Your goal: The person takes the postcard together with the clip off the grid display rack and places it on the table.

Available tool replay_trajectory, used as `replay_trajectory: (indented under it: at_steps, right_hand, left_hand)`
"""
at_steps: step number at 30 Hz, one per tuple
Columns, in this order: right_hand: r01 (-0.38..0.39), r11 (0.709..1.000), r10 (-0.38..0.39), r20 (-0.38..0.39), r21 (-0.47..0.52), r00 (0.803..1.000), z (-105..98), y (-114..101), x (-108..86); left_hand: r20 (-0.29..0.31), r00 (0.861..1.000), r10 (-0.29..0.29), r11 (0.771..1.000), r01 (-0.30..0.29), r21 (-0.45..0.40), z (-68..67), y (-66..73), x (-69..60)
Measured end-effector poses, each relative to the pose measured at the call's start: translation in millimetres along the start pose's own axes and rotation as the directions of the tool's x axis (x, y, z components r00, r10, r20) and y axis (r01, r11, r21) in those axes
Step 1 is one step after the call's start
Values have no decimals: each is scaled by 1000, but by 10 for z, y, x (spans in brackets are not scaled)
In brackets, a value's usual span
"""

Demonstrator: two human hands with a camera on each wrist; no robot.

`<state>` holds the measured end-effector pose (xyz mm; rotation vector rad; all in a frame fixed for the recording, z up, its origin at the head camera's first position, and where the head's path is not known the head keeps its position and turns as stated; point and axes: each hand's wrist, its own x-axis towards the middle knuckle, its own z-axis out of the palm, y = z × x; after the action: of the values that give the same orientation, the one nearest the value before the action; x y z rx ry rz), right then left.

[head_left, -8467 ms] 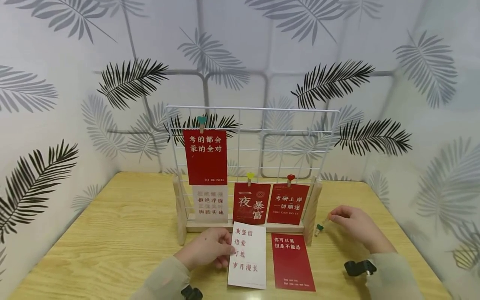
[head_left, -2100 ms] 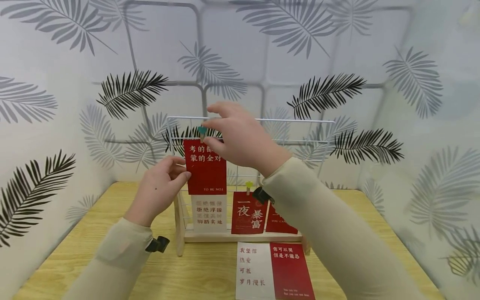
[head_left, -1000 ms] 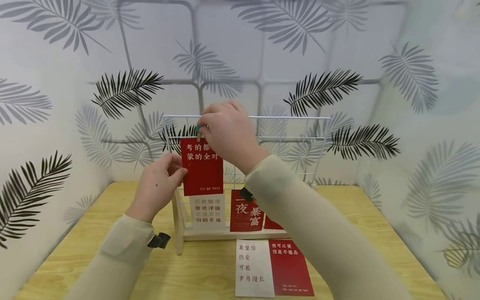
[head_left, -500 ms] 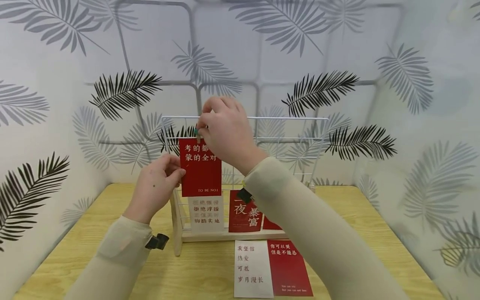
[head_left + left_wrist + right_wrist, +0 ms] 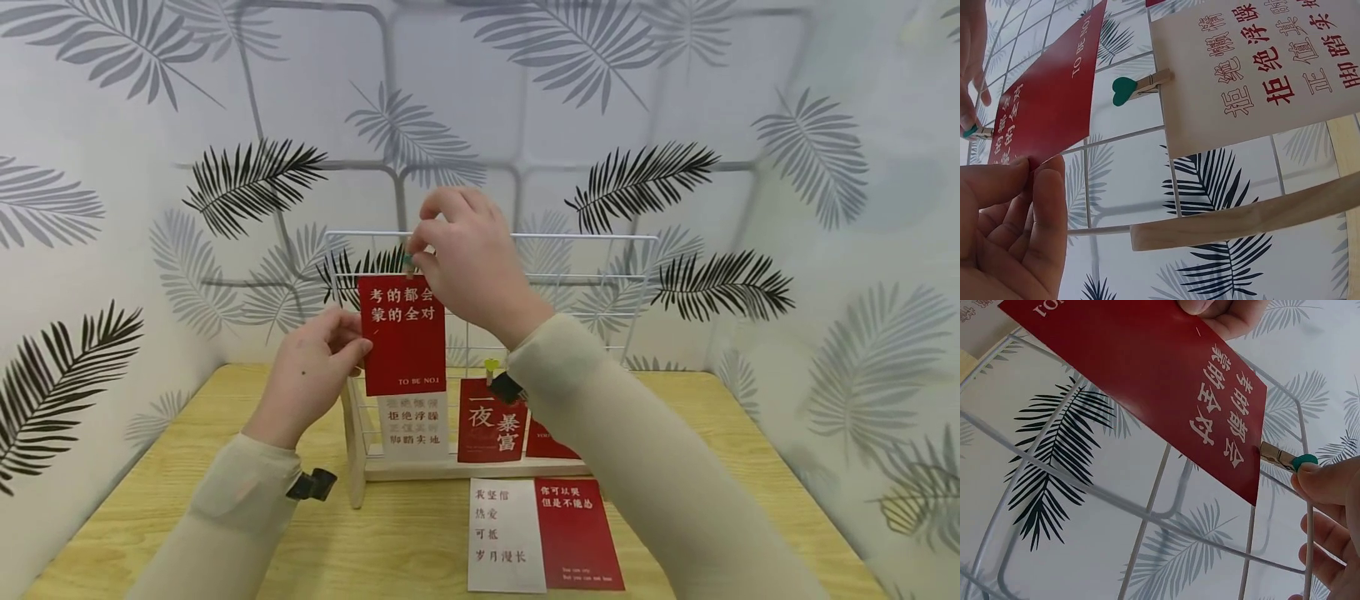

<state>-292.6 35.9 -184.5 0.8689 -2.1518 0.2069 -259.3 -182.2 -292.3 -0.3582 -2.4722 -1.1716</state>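
Observation:
A red card (image 5: 405,350) with white lettering hangs at the upper left of a white wire grid rack (image 5: 585,275). My left hand (image 5: 303,375) pinches its left edge between thumb and index finger, as the left wrist view confirms. At the card's top edge, my right hand (image 5: 472,258) pinches a small wooden clothespin (image 5: 1277,456) with a teal heart, its jaws over the card's edge. Below hangs a white card (image 5: 1260,81), held by another clothespin (image 5: 1138,87) with a green heart; the red card hides this clip in the head view.
Lower on the grid hang a red card (image 5: 491,425) under a yellow-heart clip (image 5: 491,367) and another red card (image 5: 551,442), partly behind my right arm. On the wooden table (image 5: 187,500), a white card (image 5: 506,542) and a red card (image 5: 577,542) lie side by side before the rack.
Both hands have gone from the table, where the left held the white card, up to the hanging red card. Over the last half second, the right hand and its clothespin have shifted right along the card's top.

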Motion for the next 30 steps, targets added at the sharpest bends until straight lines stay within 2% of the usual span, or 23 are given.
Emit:
replay_trajectory:
  at_steps: [19, 30]
  right_hand:
    - [-36, 998, 32, 60, 59, 998, -156, 164, -254]
    - [-16, 994, 18, -16, 109, 1000, -243, 294, -436]
  left_hand:
    - [37, 999, 6, 999, -5, -42, -30, 4, -117]
    - [48, 999, 7, 999, -5, -41, -16, -34, -206]
